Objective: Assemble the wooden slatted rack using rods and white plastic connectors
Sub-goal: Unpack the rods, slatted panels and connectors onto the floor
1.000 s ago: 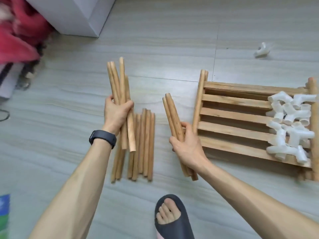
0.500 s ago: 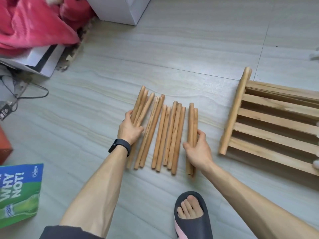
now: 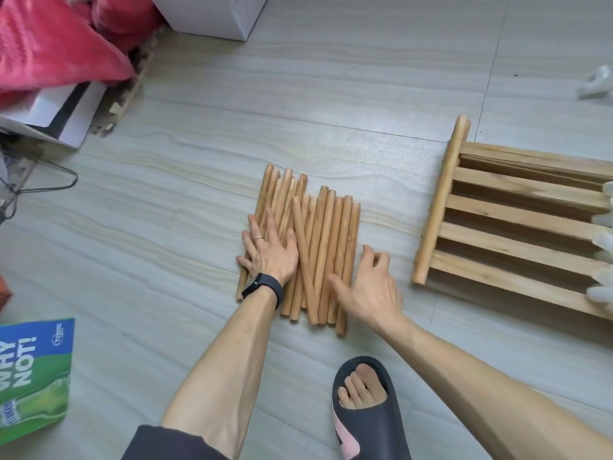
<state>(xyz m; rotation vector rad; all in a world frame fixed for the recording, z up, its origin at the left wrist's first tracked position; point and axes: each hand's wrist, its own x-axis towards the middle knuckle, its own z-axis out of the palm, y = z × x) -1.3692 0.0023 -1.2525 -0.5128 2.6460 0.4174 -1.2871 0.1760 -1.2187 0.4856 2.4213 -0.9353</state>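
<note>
Rods [image 3: 318, 247] are lying bunched on the floor [image 3: 331, 94]; the left hand [image 3: 270, 250] is pressing flat on them, fingers spread, the right hand [image 3: 368, 287] sitting loosely open at their right edge.

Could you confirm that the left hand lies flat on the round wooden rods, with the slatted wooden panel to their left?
Not quite: the head view shows the slatted wooden panel to the right of the round wooden rods; the left hand does lie flat on them.
</note>
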